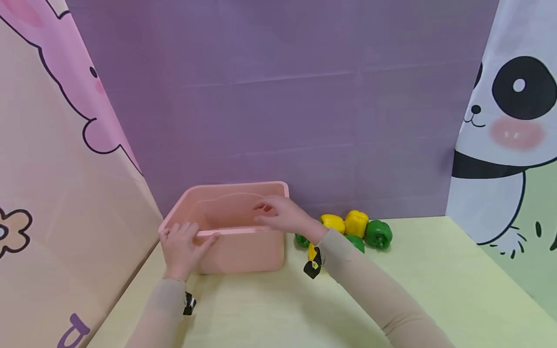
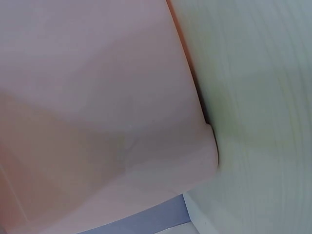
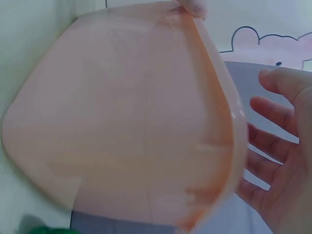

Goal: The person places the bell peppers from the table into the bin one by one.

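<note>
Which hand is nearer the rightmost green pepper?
Right. The right hand is at the right end of the pink bin, left of that green pepper; the left hand grips the bin's rim farther left.

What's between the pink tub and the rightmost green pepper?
Between the tub and that pepper, the head view shows yellow peppers and other green ones, partly behind the right arm.

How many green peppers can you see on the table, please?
3: one green pepper beside the pink bin, another partly behind the right sleeve, the third rightmost; others may be hidden.
</note>
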Demonstrator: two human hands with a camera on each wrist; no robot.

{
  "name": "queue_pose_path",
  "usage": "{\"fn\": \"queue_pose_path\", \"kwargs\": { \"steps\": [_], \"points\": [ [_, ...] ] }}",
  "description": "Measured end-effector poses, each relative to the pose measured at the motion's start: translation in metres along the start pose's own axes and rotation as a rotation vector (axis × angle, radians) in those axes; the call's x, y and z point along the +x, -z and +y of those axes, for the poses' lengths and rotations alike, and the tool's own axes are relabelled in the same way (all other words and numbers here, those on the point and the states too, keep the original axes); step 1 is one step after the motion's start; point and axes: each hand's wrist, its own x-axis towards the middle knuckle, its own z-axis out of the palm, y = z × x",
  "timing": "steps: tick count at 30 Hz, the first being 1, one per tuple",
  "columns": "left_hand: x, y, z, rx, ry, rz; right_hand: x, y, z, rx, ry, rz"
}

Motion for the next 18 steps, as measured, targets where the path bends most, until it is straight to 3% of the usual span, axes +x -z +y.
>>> {"fn": "queue_pose_path", "kwargs": {
  "steps": [9, 18],
  "points": [
    [-0.001, 0.000, -0.002, -0.009, -0.004, 0.001, -0.041, 0.023, 0.019, 0.021, 0.013, 0.078],
    [0.000, 0.000, 0.000, -0.020, 0.006, -0.016, -0.088, 0.039, 0.046, -0.006, -0.085, 0.124]
  ]
}}
